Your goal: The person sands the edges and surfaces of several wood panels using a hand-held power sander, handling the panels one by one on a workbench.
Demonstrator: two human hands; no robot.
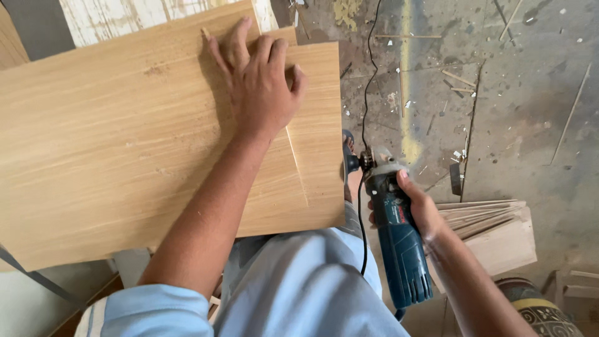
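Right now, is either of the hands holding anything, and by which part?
The right hand grips the blue angle grinder around its body, near the head. The left hand holds nothing; it lies flat on the wooden panel.

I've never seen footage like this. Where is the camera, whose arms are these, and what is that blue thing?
There is no machine here, only a person at work. The single picture comes from a camera worn on that person's head, looking down, so both arms reaching into view are the person's own.

The left hand lies flat, fingers spread, on a large light-brown wooden board. A thin straight line runs down the board near its right edge.

The right hand grips a blue handheld power tool, which looks like an angle grinder. Its working head points toward the board's right edge, and a black cord trails away across the floor.

Below is a dusty concrete floor scattered with wood slivers. A stack of thin wooden pieces sits by the right arm.
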